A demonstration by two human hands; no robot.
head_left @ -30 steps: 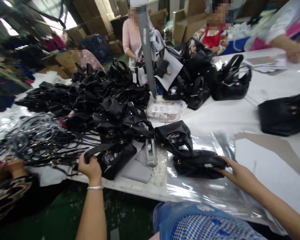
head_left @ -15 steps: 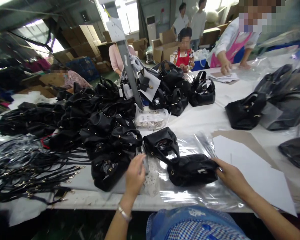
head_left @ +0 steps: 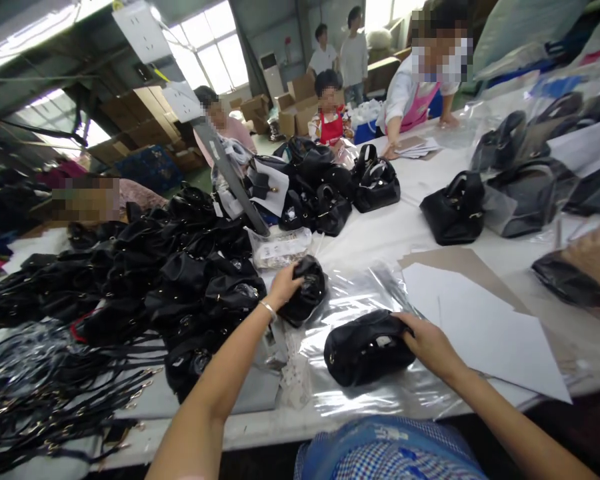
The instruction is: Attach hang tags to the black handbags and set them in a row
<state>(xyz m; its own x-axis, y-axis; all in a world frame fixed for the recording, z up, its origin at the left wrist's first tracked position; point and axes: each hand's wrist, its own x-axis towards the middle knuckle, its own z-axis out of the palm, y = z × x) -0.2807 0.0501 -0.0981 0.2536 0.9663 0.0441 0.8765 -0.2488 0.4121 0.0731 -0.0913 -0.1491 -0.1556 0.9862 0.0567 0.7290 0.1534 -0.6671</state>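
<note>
My left hand (head_left: 284, 287) is closed on the near side of a small black handbag (head_left: 307, 297), which stands tilted by the left edge of the clear plastic sheets. Its fingertips are partly hidden against the bag. My right hand (head_left: 425, 340) grips the end of a second black handbag (head_left: 365, 357), with the thumb on top and the other fingers largely out of sight behind it. This bag lies on its side on the clear plastic sheets (head_left: 350, 283), and a small pale label shows on it.
Black handbags (head_left: 130, 267) are heaped at left, above a tangle of straps (head_left: 80, 387). Beyond my hands are a metal post (head_left: 235, 180) and a plastic bag of small parts (head_left: 280, 248). White and brown card sheets (head_left: 480, 320) lie right. A co-worker's hand (head_left: 593, 260) touches a wrapped bag.
My left hand has moved up and right from beside the heap and taken hold of the upper handbag. That bag now stands apart from the one in my right hand.
</note>
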